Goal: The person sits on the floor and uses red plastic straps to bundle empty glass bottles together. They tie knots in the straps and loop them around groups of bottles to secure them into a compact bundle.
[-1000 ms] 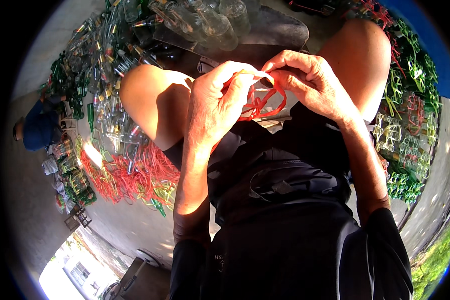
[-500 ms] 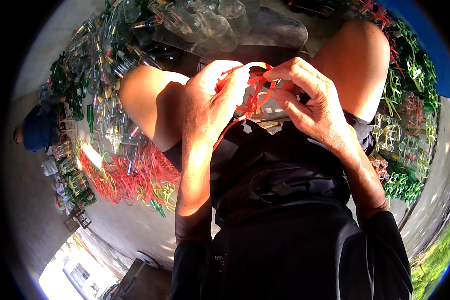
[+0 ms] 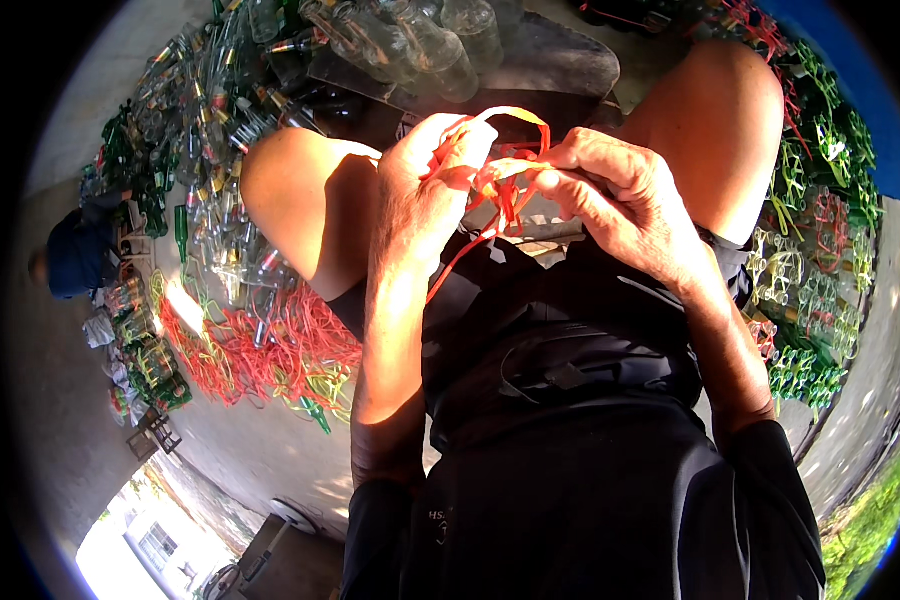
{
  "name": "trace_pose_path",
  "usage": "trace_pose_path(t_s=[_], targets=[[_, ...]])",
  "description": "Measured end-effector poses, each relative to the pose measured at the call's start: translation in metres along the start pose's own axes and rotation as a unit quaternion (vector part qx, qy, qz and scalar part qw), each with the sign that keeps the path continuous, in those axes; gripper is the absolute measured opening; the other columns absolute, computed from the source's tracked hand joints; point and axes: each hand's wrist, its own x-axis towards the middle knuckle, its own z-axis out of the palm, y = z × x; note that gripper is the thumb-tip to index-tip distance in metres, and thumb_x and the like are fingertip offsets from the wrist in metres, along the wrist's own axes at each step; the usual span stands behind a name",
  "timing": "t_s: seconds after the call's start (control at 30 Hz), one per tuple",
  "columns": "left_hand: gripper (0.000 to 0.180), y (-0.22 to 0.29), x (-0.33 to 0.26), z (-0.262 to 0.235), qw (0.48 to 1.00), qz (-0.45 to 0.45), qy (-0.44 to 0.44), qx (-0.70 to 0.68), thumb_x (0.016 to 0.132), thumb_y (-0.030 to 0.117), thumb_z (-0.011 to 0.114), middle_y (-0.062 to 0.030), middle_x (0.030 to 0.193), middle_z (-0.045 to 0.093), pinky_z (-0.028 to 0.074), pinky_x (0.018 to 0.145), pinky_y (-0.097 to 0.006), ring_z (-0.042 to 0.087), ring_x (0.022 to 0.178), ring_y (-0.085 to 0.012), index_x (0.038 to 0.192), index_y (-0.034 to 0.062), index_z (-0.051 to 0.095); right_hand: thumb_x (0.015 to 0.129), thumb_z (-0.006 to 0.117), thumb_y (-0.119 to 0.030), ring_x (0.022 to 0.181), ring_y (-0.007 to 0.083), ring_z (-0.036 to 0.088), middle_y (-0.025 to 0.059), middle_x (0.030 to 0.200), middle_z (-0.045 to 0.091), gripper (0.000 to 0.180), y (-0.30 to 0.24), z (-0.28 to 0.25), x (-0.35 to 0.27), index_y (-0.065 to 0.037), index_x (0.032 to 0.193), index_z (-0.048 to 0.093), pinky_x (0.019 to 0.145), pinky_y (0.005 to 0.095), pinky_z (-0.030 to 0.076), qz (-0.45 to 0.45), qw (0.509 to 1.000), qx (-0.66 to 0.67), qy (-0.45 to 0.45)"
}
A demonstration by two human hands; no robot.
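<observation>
head; left fisheye; faces down; near left hand [image 3: 420, 190], right hand [image 3: 635, 205]

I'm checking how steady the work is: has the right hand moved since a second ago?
Yes: judged against the dark board, the right hand has shifted slightly lower in the picture, away from it.

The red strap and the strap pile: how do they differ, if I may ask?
The red strap is in the left hand and right hand; the strap pile lies on the ground. The red strap looks red-orange; the strap pile mixes in yellow-green. Both include red strips.
</observation>
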Motion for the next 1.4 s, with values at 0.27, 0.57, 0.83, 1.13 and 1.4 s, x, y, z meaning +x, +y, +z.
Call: trace_pose_path(t_s=[0.27,0.57,0.83,1.13,1.4], targets=[[0.026,-0.026,0.011,-0.008,0.997,0.006,0.016,0.078,0.105,0.024,0.066,-0.0003,0.082,0.067,0.044,0.057,-0.025,0.054,0.066,-0.0056,0.118,0.0021,0.069,0.105,0.065,-0.017,0.066,0.013,0.057,0.0058,0.084,0.065,0.021,-0.017,-0.049,-0.037,0.003,0.1,0.069,0.062,0.0296,0.048,0.031,0.955,0.284,0.078],[0.029,-0.053,0.023,-0.009,0.988,-0.023,0.01,0.153,0.106,0.026,0.058,-0.0063,0.085,0.07,0.052,0.072,-0.031,0.063,0.078,-0.0138,0.115,0.0,0.067,0.111,0.053,-0.031,0.055,0.0036,0.038,-0.0031,0.081,0.047,0.027,-0.03,-0.092,-0.047,-0.005,0.105,0.055,0.052,0.0232,0.036,-0.114,0.93,0.35,-0.009],[0.027,-0.079,0.024,-0.013,0.966,0.063,-0.002,0.251,0.101,0.016,0.055,-0.0167,0.093,0.074,0.055,0.082,-0.039,0.071,0.088,-0.0293,0.117,-0.0018,0.065,0.114,0.044,-0.031,0.063,0.0059,0.038,-0.0025,0.085,0.046,0.027,-0.04,-0.108,-0.057,-0.009,0.099,0.052,0.058,0.0234,0.037,-0.144,0.896,0.42,-0.023],[0.021,-0.077,0.009,-0.01,0.913,0.097,-0.086,0.388,0.091,0.004,0.057,-0.0197,0.096,0.073,0.056,0.08,-0.043,0.071,0.09,-0.0382,0.104,0.0011,0.073,0.112,0.049,-0.029,0.058,0.0059,0.039,-0.0022,0.083,0.049,0.024,-0.047,-0.138,-0.066,-0.008,0.103,0.056,0.058,0.0238,0.038,-0.183,0.869,0.459,-0.022],[0.015,-0.084,-0.008,-0.013,0.88,0.195,-0.126,0.414,0.087,0.001,0.059,-0.019,0.093,0.069,0.054,0.079,-0.047,0.067,0.089,-0.0394,0.094,0.0004,0.072,0.108,0.057,-0.024,0.058,0.0053,0.046,-0.0018,0.073,0.055,0.029,-0.035,-0.086,-0.051,0.002,0.1,0.068,0.058,0.022,0.039,0.006,0.958,0.251,0.139]])
